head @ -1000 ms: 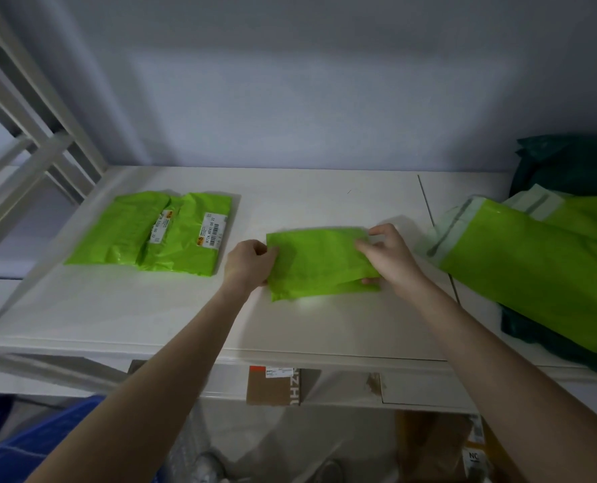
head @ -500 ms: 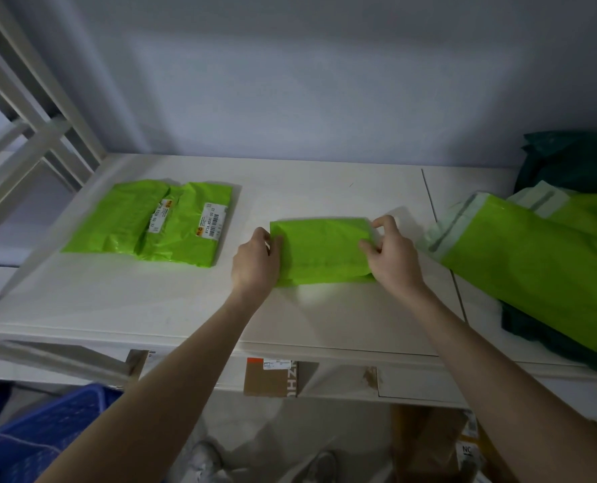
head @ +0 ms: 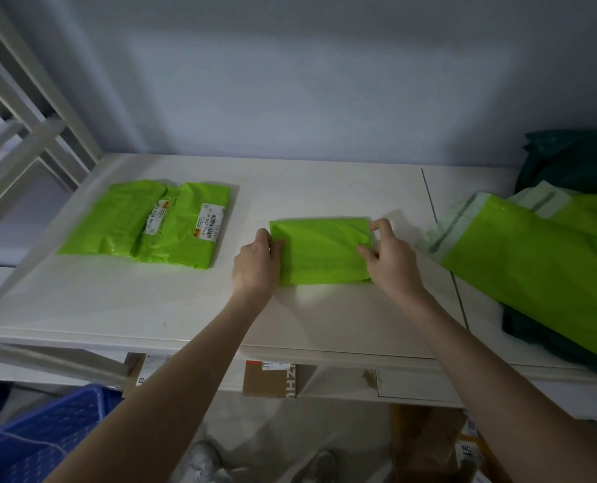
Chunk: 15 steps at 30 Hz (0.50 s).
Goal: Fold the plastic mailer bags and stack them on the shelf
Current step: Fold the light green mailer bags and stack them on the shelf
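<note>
A folded lime-green mailer bag (head: 321,251) lies flat in the middle of the white shelf (head: 171,308). My left hand (head: 257,264) grips its left edge with curled fingers. My right hand (head: 389,257) pinches its right edge, thumb on top. Further left on the shelf lie two folded green mailers with white labels (head: 147,223), side by side and overlapping. At the right a loose pile of unfolded green mailers (head: 541,270) lies slanted.
Dark green bags (head: 576,162) lie under and behind the unfolded pile at the right. A white frame (head: 28,127) rises at the shelf's left end. Below the shelf are cardboard boxes (head: 271,378) and a blue crate (head: 39,437).
The folded mailer has been squared up and now lies flatter and straighter. Both hands slid to its side edges; my right thumb now sits on top of the right edge.
</note>
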Tool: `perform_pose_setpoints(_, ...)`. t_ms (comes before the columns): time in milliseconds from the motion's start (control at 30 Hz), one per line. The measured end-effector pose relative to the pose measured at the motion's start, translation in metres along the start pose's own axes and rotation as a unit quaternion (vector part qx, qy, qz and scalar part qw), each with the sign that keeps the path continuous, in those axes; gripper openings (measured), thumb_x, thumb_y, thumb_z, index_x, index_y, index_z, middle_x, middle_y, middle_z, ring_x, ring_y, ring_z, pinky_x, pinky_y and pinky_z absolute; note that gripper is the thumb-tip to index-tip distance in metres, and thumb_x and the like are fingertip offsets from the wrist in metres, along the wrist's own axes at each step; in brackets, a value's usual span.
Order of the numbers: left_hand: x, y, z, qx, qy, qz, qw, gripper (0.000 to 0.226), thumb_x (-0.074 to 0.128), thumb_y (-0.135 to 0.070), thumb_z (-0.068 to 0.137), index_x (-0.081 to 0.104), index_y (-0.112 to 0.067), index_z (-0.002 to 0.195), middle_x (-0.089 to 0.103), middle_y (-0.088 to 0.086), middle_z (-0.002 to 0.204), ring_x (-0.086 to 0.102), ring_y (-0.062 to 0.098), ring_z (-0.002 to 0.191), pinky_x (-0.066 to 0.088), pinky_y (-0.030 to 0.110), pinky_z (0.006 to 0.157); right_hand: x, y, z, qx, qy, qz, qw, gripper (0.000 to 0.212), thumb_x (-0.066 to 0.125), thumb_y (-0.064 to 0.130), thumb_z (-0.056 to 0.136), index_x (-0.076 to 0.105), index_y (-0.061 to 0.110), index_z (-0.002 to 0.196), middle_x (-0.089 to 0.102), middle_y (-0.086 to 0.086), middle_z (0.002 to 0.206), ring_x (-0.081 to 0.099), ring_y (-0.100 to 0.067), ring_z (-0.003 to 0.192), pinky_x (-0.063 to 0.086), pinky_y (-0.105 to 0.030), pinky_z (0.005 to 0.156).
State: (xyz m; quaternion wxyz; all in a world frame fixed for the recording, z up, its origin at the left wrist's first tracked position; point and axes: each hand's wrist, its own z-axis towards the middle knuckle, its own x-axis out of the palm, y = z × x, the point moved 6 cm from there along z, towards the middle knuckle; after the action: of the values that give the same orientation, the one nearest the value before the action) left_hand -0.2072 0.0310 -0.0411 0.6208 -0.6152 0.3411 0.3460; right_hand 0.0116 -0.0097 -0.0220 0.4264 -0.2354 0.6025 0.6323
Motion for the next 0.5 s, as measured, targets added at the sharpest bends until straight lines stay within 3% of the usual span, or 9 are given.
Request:
perform_pose_setpoints(200,0.0,-0.009,-0.004,0.014,0.001,0.044,0.999,0.03,0.034,-0.029,0.101,0.037,-0.005,0.118,0.063,0.024,0.098,0.059,0.044,0.091,0.037,0.04,0.066,0.005,0.006,-0.004,-0.025,-0.019,-0.022,0.999,0.037,0.059,0.008,0.089,0.047,-0.005,0.122,0.062,-0.026,0.08,0.061,-0.042,0.079,0.04,-0.038,0.064)
perform_pose_setpoints(400,0.004,-0.011,-0.006,0.068,-0.001,0.191,0.979,0.036,0.026,-0.027,0.103,0.031,-0.014,0.136,0.065,0.015,0.1,0.063,0.038,0.091,0.035,0.036,0.062,0.014,0.01,-0.008,-0.058,-0.008,-0.134,0.989,0.025,0.049,0.007,0.09,0.055,0.004,0.115,0.064,-0.022,0.089,0.061,-0.038,0.087,0.046,-0.039,0.065)
perform_pose_setpoints(500,0.002,-0.012,-0.006,0.087,0.0,0.222,0.971,0.036,0.027,-0.028,0.102,0.038,-0.019,0.135,0.065,0.011,0.102,0.059,0.034,0.097,0.034,0.035,0.061,0.01,0.008,-0.008,-0.045,-0.004,-0.188,0.981,0.033,0.052,0.011,0.087,0.058,0.009,0.119,0.065,-0.02,0.091,0.059,-0.036,0.089,0.045,-0.037,0.066)
